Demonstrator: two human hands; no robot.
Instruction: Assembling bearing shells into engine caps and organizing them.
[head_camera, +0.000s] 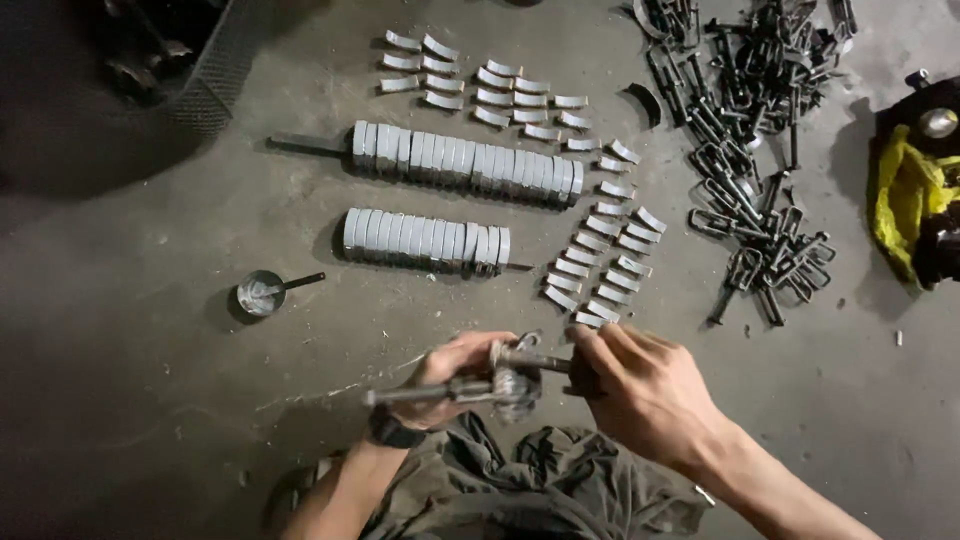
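The left hand (445, 375) is closed around a metal rod (420, 393) with a small metal fitting (515, 383) at its end. The right hand (640, 385) pinches a short bolt (530, 359) at that fitting; its fingertips hide the bolt's far end. The fitting is blurred and its shape is hard to make out. The rod's long axis runs left to right, low in view above the lap. Two rows of stacked plates (465, 160) lie beyond on the concrete floor (150, 380). A dark mesh basket (215, 70) is cut off at the top left.
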